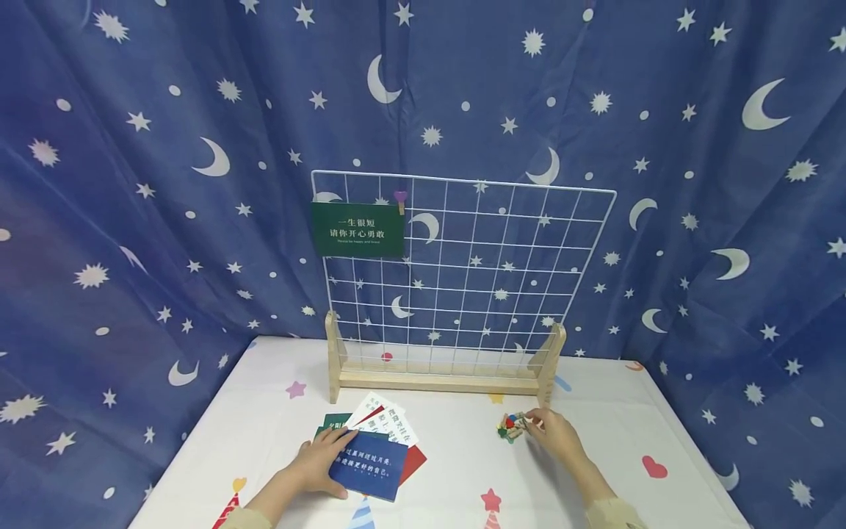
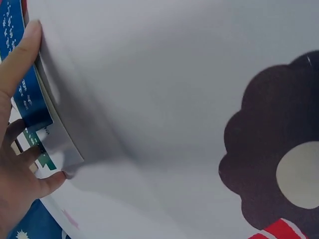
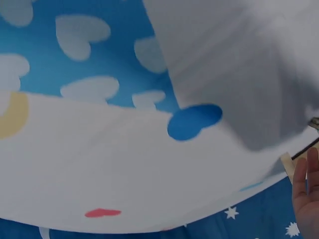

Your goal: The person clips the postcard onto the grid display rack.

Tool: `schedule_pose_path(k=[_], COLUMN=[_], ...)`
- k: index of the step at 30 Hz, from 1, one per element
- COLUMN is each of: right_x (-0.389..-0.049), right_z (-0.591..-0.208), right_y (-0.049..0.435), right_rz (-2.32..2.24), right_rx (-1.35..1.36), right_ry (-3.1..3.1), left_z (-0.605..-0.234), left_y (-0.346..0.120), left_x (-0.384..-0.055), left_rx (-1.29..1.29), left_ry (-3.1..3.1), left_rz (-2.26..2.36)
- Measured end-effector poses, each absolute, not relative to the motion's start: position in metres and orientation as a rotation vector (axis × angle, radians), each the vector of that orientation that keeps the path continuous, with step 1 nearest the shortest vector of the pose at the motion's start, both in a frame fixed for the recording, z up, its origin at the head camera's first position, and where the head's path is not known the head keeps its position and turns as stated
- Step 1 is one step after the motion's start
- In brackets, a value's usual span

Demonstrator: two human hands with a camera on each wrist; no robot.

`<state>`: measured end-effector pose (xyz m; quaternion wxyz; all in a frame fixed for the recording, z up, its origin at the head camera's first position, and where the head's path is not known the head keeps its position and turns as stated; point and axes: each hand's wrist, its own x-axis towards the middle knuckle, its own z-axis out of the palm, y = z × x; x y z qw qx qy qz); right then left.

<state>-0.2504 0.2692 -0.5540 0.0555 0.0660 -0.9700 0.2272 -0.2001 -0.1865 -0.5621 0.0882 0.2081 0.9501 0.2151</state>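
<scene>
Taking twelve o'clock as straight ahead of the person, a white wire grid [image 1: 468, 267] stands there in a wooden base [image 1: 439, 381] at the back of the table. A green card [image 1: 358, 239] with white lettering hangs at the grid's ten o'clock, a small clip with a purple heart [image 1: 400, 197] at its one o'clock corner. Nearer, at about eight o'clock on the table, the left hand [image 1: 320, 463] rests with fingers spread over the nine o'clock end of a blue card [image 1: 371, 466]. Beneath that, white cards [image 1: 396, 425] fan out toward one o'clock and a red card [image 1: 413, 463] toward three. Over at three o'clock lies a little heap of coloured clips [image 1: 511, 426]; the right hand [image 1: 555, 437] has its fingertips at the heap's near-right side, though from here I can't tell whether they pinch one.
</scene>
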Motion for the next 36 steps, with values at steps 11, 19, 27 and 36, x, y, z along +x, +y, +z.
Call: schedule_pose_path(k=[11,19,27,36], right_x=[-0.245,-0.240,-0.242,-0.248], right_z=[-0.567,-0.575,-0.580,-0.578], right_y=[0.270,0.267,0.264,0.262], right_rz=[0.760,0.716,0.660,0.581], right_rx=[0.161,0.120,0.072,0.027], right_ry=[-2.958,-3.000,-2.977,-2.967], left_z=[-0.569,-0.567,-0.559,-0.564], left_y=[-0.180,-0.178,-0.179,-0.181], left_x=[-0.203,-0.204,-0.207,-0.208], left_rx=[0.519,0.504,0.456,0.438], left_ry=[2.905,2.890,2.911,3.009], left_rz=[0.583,0.554,0.547,0.502])
